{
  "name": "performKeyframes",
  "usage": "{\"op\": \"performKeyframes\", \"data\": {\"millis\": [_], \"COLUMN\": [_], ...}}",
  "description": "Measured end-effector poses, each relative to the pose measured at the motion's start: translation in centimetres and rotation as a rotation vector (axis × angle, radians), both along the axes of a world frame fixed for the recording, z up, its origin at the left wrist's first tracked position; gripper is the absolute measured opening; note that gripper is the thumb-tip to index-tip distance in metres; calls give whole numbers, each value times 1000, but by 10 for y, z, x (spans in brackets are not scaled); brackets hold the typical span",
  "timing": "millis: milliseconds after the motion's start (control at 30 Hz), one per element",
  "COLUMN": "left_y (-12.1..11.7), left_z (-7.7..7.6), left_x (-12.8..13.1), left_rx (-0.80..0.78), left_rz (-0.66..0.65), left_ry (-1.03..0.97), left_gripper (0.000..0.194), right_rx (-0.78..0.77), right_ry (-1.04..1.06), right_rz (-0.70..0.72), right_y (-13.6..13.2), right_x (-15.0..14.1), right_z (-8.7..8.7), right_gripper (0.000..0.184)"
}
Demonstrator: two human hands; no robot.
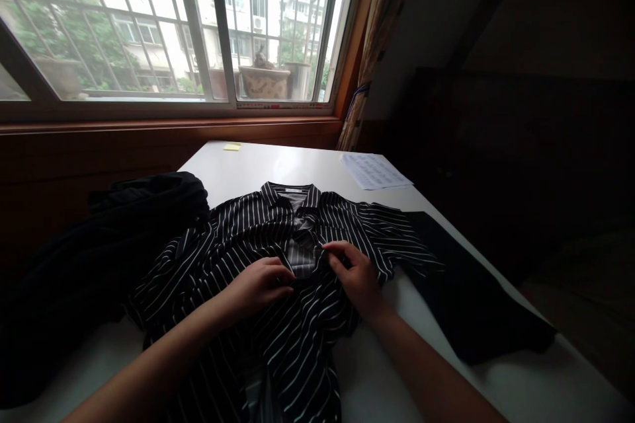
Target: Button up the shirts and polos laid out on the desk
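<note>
A black shirt with white stripes [238,231] lies spread on the white table [288,162], its collar toward the window. The front gapes below the collar and shows the inside of the back. My left hand [265,283] is closed on the shirt's left front edge, fingertips pinching the cloth near the lower end of the gap. On the other side of the gap, my right hand [352,271] pinches the opposite front edge between thumb and forefinger. Any buttons are too small to make out.
Dark clothing [149,211] is heaped at the left. A dark garment [461,291] lies under the striped sleeve at the right. Printed papers [374,170] and a yellow sticky note [231,147] rest at the far edge, below a barred window [262,26] and a curtain [367,59].
</note>
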State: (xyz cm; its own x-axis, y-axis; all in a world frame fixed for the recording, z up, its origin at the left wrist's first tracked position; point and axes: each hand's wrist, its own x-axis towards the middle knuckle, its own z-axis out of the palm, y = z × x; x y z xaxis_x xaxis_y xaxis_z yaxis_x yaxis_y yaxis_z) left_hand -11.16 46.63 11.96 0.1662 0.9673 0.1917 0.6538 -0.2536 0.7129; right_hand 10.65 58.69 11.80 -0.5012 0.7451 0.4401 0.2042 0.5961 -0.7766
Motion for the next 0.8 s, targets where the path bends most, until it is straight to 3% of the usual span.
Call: {"op": "performKeyframes", "data": {"millis": [133,267,433,533,667,800], "left_y": [4,4,4,4,3,2], "left_z": [-2,5,10,9,10,10], "left_x": [0,-2,-5,-6,-7,-6], "left_rx": [-38,-92,-143,-188,-291,-385], "left_rz": [15,62,102,113,116,111], "left_ry": [-111,-207,-262,-311,-462,-587], "left_gripper": [10,11,17,21,26,28], "right_rx": [73,261,410,460,436,265], "right_ry": [17,90,42,-83,-218,-171], "right_rz": [-12,-30,340,493,436,352], "right_y": [-2,-12,-34,-40,-35,-29], "right_x": [-2,1,0,-7,-14,-16], "right_z": [2,8,12,12,8,3], "right_gripper": [21,20,24,14,12,9]}}
